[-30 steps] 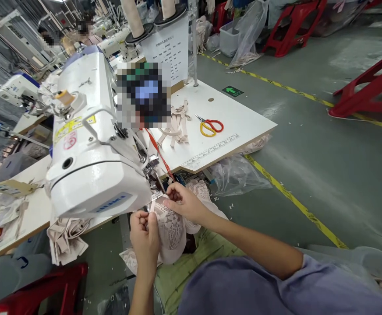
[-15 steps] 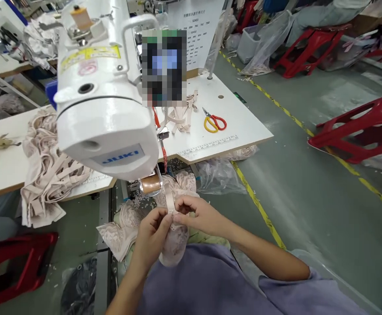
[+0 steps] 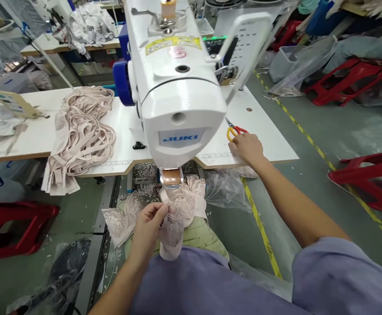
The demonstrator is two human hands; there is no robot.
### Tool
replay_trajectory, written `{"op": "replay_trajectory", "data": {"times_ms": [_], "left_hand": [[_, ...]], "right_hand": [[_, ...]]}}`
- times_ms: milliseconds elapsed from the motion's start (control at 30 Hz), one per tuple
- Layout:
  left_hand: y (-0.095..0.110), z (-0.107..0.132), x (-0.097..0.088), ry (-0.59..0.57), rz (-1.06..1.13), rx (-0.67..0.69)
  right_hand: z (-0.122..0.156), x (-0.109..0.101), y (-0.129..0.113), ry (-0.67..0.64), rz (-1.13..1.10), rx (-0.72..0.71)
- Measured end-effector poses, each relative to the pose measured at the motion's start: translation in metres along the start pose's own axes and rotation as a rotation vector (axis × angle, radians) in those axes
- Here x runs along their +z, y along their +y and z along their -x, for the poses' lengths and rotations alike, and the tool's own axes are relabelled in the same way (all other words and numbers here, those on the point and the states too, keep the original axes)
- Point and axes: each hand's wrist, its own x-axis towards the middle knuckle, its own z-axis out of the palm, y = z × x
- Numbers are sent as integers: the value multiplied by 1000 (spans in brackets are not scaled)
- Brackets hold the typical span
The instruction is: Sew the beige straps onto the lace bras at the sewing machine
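Note:
My left hand (image 3: 147,225) pinches a beige lace bra (image 3: 173,234) between thumb and fingers, where a strap (image 3: 164,195) joins the cup. One cup hangs below the fingers, and more of the lace lies over my lap. Out to the right, my right hand (image 3: 250,150) has its fingers curled on the handles of scissors (image 3: 231,132) with one yellow and one red loop. Their blades point away from me on the white table; the fingertips are partly hidden. Between the hands stands a white JUKI sewing machine (image 3: 182,109).
A heap of beige straps (image 3: 86,131) lies on the table (image 3: 273,140) to the left, near a cream-coloured device (image 3: 15,104). Red stools (image 3: 371,179) stand on the floor at both sides. A clear plastic bag (image 3: 225,190) hangs below the table's front edge.
My right hand has let go of the bra and moved up and right to the scissors. My left hand still pinches the bra. The camera view has shifted to the left.

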Motion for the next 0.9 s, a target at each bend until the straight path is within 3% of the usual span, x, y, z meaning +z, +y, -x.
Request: {"op": "replay_trajectory", "data": {"times_ms": [267, 367, 467, 567, 633, 700, 800, 900], "left_hand": [[0, 0, 1, 52, 88, 2], [-2, -2, 2, 77, 122, 12], [-7, -3, 3, 96, 178, 18], [-12, -5, 4, 108, 246, 9], [-14, -6, 6, 114, 274, 5], [-15, -6, 10, 114, 283, 13], [-15, -4, 18, 103, 247, 62], [-14, 0, 23, 109, 161, 130]], "right_hand": [[-26, -13, -4, -135, 8, 145], [-17, -19, -8, -166, 28, 156], [30, -28, -16, -120, -86, 141], [114, -46, -35, -47, -397, 124], [175, -64, -58, -80, -534, 2], [225, -80, -86, -134, -555, -211], [262, -91, -128, -97, -553, -428], [264, -87, -153, -23, -569, -459]]}}
